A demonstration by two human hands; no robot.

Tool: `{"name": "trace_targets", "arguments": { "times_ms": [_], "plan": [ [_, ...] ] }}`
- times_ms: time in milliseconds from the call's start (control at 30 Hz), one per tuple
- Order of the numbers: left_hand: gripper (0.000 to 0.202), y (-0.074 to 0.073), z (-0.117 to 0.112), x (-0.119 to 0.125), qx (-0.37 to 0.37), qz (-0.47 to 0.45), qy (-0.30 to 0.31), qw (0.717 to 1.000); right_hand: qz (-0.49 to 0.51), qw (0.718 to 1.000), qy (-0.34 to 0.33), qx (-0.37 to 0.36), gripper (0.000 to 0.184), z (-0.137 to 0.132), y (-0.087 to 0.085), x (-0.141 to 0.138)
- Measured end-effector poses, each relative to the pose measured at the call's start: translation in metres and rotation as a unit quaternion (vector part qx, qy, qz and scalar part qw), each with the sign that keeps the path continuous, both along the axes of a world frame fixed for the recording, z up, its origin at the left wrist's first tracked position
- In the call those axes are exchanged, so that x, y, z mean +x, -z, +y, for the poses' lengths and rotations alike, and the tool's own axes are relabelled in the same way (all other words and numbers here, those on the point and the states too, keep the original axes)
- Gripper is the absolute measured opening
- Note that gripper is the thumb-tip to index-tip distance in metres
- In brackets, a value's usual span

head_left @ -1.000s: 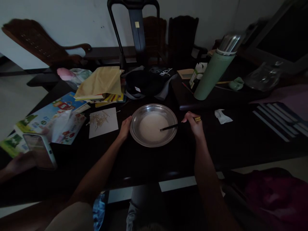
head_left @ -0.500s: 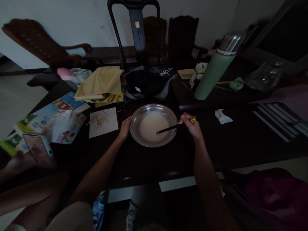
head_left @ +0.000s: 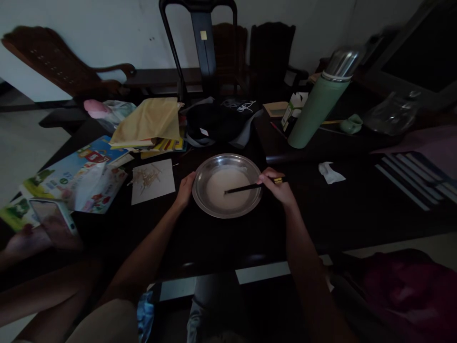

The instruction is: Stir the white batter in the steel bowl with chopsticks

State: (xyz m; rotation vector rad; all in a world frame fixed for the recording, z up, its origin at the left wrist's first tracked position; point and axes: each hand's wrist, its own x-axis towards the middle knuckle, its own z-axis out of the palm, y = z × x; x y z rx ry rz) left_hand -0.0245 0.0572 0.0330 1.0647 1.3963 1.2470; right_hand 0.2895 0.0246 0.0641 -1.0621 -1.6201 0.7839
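A round, shallow stainless-steel bowl (head_left: 201, 190) stands on the dark table in front of me, holding a pale, milky mixture (head_left: 223, 181). My left hand (head_left: 185, 190) grips the bowl's left rim, its thumb side against the metal. In my closed right hand (head_left: 279, 187), over the bowl's right edge, are black chopsticks (head_left: 244, 187) with gold-coloured ends. Their tips dip into the pale mixture near the bowl's middle. Whether it is one stick or two pressed together is hard to see.
Left of the bowl, cotton swabs (head_left: 147, 176) lie on a white sheet (head_left: 166, 183). Another person's hand (head_left: 26, 240) holds a phone (head_left: 53, 219). A green thermos (head_left: 317, 112) stands back right, with a crumpled tissue (head_left: 330, 173) nearer. Behind the bowl lies a black bag (head_left: 219, 123).
My right hand has shifted slightly left, and the chopstick tips have moved left and a little up through the mixture. My left hand and the bowl stay in place.
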Motion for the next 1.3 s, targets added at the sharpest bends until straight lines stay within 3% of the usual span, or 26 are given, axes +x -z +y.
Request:
{"name": "trace_targets", "arguments": {
  "times_ms": [67, 233, 333, 433, 500, 633, 700, 900, 1000, 1133, 1300],
  "plan": [
    [0.039, -0.001, 0.000, 0.000, 0.000, 0.006, -0.001, 1.000, -0.023, 1.000, 0.004, 0.020, 0.040, 0.002, 0.000, -0.003],
    [0.040, -0.004, -0.002, 0.000, -0.001, 0.013, 0.002, 1.000, 0.033, 0.992, 0.114, 0.029, 0.048, 0.001, 0.001, 0.013],
    [0.041, -0.004, -0.003, 0.000, 0.004, 0.014, 0.003, 1.000, 0.052, 0.996, 0.070, -0.001, 0.049, -0.002, 0.000, 0.013],
    [0.042, -0.002, -0.002, 0.000, 0.005, 0.010, 0.006, 1.000, 0.003, 1.000, 0.002, -0.004, 0.042, 0.000, 0.000, 0.001],
    [0.042, 0.000, -0.001, -0.001, 0.001, 0.006, 0.003, 1.000, -0.018, 1.000, 0.001, 0.012, 0.039, 0.002, 0.000, -0.004],
    [0.040, -0.001, -0.001, 0.000, -0.007, 0.004, -0.005, 1.000, 0.023, 0.993, 0.105, 0.037, 0.045, 0.003, 0.002, 0.008],
    [0.040, -0.002, -0.001, 0.000, -0.009, 0.005, -0.010, 1.000, 0.065, 0.990, 0.126, 0.022, 0.050, 0.001, 0.002, 0.014],
    [0.040, -0.004, -0.002, 0.001, -0.006, 0.016, -0.005, 1.000, 0.007, 1.000, 0.006, 0.008, 0.045, 0.001, 0.000, -0.002],
    [0.041, -0.004, -0.002, 0.001, -0.004, 0.016, -0.010, 1.000, -0.009, 0.999, 0.043, 0.031, 0.044, 0.004, 0.000, -0.001],
    [0.040, -0.003, -0.002, 0.000, 0.000, 0.011, -0.008, 1.000, 0.053, 0.992, 0.116, 0.017, 0.050, 0.001, 0.001, 0.014],
    [0.040, -0.002, -0.001, 0.000, -0.001, 0.007, -0.001, 1.000, 0.012, 1.000, 0.016, -0.003, 0.046, 0.000, -0.002, 0.003]
  ]
}}
